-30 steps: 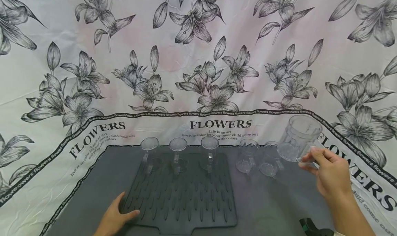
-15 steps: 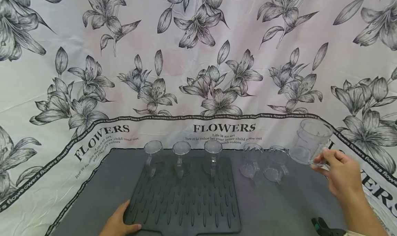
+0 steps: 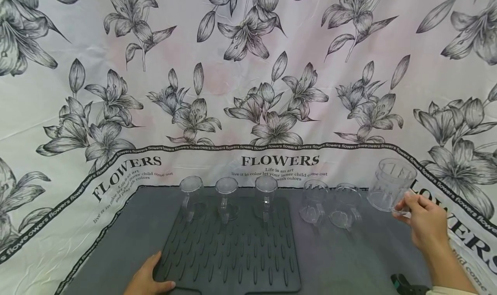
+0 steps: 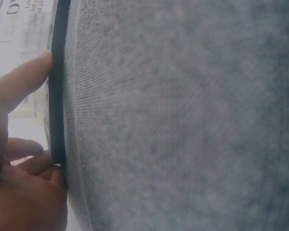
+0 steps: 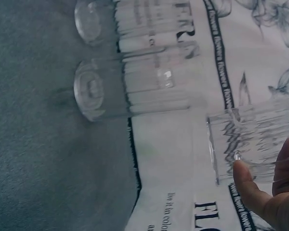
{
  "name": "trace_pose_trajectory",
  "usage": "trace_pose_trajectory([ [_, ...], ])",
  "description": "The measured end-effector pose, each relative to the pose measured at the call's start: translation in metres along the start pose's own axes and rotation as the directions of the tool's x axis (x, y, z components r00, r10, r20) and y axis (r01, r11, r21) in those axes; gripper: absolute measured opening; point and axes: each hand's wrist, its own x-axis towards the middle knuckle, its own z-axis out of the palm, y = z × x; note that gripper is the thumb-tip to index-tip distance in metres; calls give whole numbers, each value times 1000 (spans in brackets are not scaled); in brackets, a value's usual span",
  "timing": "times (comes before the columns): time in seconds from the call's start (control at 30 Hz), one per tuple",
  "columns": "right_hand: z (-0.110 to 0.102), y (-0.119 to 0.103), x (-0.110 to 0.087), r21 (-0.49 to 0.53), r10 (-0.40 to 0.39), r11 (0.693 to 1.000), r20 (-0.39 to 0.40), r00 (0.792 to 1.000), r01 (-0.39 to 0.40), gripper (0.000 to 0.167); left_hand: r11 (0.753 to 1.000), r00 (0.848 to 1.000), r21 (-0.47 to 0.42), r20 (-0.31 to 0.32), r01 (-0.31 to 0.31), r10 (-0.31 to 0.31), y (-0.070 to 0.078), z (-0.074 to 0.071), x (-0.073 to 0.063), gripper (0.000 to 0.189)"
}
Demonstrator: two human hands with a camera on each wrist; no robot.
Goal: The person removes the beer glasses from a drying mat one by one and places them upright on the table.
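Note:
My right hand (image 3: 427, 219) pinches the handle of a clear glass mug (image 3: 392, 185) in the head view. It is held upright above the table's right part. In the right wrist view the same mug (image 5: 250, 144) hangs clear of the tabletop. Two more clear mugs (image 3: 313, 202) (image 3: 344, 206) stand upright on the table to its left. On the ribbed dark mat (image 3: 233, 260), several clear mugs (image 3: 265, 200) line the back edge and appear upside down. Thumb and forefinger spread, my left hand (image 3: 149, 277) rests at the mat's near left corner; its other fingers are mostly hidden in the head view.
A grey table (image 3: 349, 260) carries everything. Behind it hangs a white curtain (image 3: 217, 83) printed with lilies, folding round both sides. A dark strap-like object (image 3: 405, 284) sits by the right wrist. Grey fabric (image 4: 183, 115) fills most of the left wrist view.
The held mug has shifted right, away from the two standing mugs, then dropped slightly. The left hand stays at the mat's corner. The head view has shifted a little.

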Motion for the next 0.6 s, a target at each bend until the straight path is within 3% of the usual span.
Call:
trace_pose_trajectory([
  [0.3, -4, 22, 9, -4, 17, 1000, -60, 998, -18, 23, 999, 999, 7, 12, 44, -44, 4, -3, 0, 117],
  [0.5, -9, 36, 14, 57, 74, 996, -92, 993, -69, 25, 998, 998, 6, 12, 60, -61, 5, -2, 0, 117],
  [0.6, -13, 48, 17, 39, 100, 995, -124, 987, -96, 25, 998, 998, 6, 9, 64, -64, 4, -1, 0, 116],
])
